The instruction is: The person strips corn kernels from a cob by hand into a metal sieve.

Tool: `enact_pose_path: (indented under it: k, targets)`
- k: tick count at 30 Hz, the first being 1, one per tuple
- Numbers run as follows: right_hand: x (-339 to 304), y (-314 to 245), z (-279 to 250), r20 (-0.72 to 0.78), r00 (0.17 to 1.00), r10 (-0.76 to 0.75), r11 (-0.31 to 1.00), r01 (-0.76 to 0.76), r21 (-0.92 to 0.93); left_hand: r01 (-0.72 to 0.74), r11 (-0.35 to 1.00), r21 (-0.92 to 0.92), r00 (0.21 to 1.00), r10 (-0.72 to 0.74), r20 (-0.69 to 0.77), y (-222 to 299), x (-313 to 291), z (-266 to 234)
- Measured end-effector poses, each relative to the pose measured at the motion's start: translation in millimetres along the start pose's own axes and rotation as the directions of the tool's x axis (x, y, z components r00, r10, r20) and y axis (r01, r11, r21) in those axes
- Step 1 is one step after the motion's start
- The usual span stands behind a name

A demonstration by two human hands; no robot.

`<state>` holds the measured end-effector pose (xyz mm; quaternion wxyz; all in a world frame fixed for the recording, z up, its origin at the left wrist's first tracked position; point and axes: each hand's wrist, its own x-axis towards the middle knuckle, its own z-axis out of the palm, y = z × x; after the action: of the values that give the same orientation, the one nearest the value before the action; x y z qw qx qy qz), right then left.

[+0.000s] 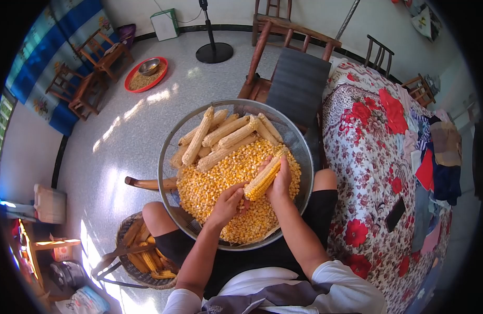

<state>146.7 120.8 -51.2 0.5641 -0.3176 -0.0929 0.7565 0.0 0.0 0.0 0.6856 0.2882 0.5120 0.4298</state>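
A partly shelled ear of yellow corn [262, 179] is tilted over the wide metal mesh basket [164, 152] on my lap. My right hand [281, 180] is wrapped round the ear from its right side. At the ear's lower left end, my left hand [231, 203] is closed, its thumb and curled fingers pressed against the corn. Loose yellow kernels [215, 183] fill much of the basket below both hands. Several bare corncobs [228, 132] are piled on the kernels at the far side.
A wicker basket [121, 230] with unshelled corn ears [150, 259] stands at my lower left. On the right is a bed with a floral cover [351, 199], a dark phone [395, 214] and clothes [435, 157]. A red tray [163, 78] and a black fan stand [214, 52] are farther off.
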Motion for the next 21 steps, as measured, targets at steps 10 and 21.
enact_pose_path:
  k: [10, 21]
  targets:
    - [-8.3, 2.0, 12.8, 0.024, 1.0, -0.006, 0.999, 0.007, -0.035, -0.228, 0.955, 0.189, 0.97, 0.24, -0.047, -1.9, -0.8, 5.7]
    - [-7.8, 12.9, 10.0, 0.032, 0.999, 0.008, 0.999, -0.006, -0.04, -0.315, 0.825, 0.469, 0.896, 0.421, -0.138, -21.7, 7.8, 5.9]
